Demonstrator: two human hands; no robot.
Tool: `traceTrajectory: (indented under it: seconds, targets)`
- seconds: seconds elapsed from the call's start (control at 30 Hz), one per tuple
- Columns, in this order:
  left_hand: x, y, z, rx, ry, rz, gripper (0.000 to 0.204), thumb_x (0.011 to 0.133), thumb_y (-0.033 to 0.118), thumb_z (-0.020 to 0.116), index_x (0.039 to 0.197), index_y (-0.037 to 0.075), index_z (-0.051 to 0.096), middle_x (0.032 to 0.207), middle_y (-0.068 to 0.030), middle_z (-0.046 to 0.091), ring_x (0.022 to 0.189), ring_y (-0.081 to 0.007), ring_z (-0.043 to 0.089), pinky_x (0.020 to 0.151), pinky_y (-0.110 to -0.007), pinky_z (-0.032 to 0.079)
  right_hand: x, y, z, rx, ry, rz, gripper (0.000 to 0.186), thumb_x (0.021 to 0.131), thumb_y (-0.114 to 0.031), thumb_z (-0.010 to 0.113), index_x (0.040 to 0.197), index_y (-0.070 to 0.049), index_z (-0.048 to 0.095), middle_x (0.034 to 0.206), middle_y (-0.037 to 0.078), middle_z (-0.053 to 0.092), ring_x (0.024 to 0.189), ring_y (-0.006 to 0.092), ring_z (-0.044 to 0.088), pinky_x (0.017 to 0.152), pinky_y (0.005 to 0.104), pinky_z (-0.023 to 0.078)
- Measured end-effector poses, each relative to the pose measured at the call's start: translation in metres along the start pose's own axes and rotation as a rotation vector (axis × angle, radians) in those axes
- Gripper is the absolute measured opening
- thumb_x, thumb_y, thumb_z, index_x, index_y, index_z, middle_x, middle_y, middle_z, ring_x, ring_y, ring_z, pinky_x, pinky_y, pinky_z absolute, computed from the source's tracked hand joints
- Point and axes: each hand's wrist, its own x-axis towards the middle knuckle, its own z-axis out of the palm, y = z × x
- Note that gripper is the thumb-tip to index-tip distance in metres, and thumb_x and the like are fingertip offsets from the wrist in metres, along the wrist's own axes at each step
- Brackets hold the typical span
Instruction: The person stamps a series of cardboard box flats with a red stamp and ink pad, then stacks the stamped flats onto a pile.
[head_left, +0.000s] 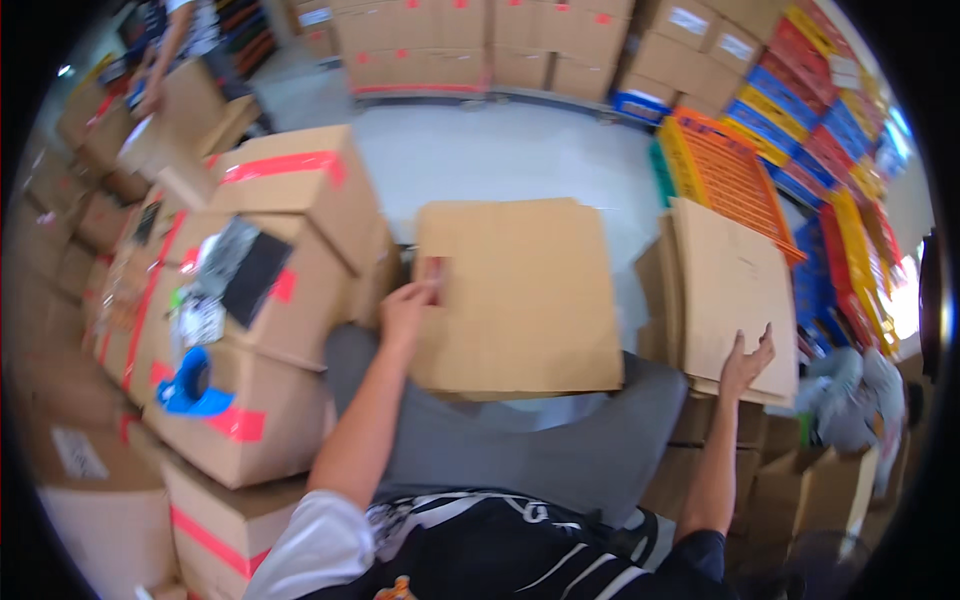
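Note:
A flat cardboard sheet (515, 295) lies in front of me, with the edges of more board showing under its near side. My left hand (405, 308) is closed at its left edge, pinching a small dark red thing (437, 278) that is too blurred to name. At the right, my right hand (747, 366) rests against a stack of flat cardboard pieces (735, 285), fingers spread and gripping nothing.
Taped cartons (270, 260) crowd my left, bearing a blue tape dispenser (196, 385) and a black-and-grey packet (243, 270). Plastic crates (725, 165) and an open carton (815, 490) stand right. Another person (180, 50) handles cardboard at far left.

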Motion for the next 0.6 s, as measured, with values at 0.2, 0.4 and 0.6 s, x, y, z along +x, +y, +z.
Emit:
traceTrajectory:
  seconds: [0.2, 0.4, 0.6]
  targets:
    - [-0.033, 0.009, 0.022, 0.688, -0.210, 0.662, 0.018, 0.081, 0.022, 0.077, 0.095, 0.011, 0.079, 0.090, -0.0108, 0.067, 0.087, -0.0309, 0.065, 0.079, -0.042, 0.051, -0.052, -0.203, 0.026, 0.658, -0.862, -0.254, 0.030, 0.089, -0.002, 0.067, 0.119, -0.003, 0.068, 0.109, 0.012, 0.067, 0.095, 0.0239, 0.064, 0.085, 0.0342, 0.052]
    - [-0.051, 0.016, 0.028, 0.769, -0.310, 0.804, 0.024, 0.083, 0.023, 0.077, 0.105, 0.014, 0.078, 0.095, -0.0069, 0.064, 0.094, -0.0280, 0.059, 0.086, -0.042, 0.047, -0.115, -0.336, 0.042, 0.620, -1.037, -0.838, 0.030, 0.084, -0.004, 0.067, 0.114, -0.006, 0.070, 0.103, 0.012, 0.066, 0.099, 0.0329, 0.061, 0.090, 0.0430, 0.051]
    - [-0.040, 0.026, 0.030, 0.519, 0.130, 0.782, 0.019, 0.088, 0.023, 0.074, 0.099, 0.008, 0.072, 0.095, -0.0078, 0.061, 0.093, -0.0272, 0.058, 0.082, -0.040, 0.047, -0.113, -0.368, 0.083, 0.578, -1.055, -0.798, 0.020, 0.084, -0.003, 0.064, 0.103, -0.003, 0.069, 0.094, 0.015, 0.062, 0.092, 0.0354, 0.061, 0.082, 0.0451, 0.050]
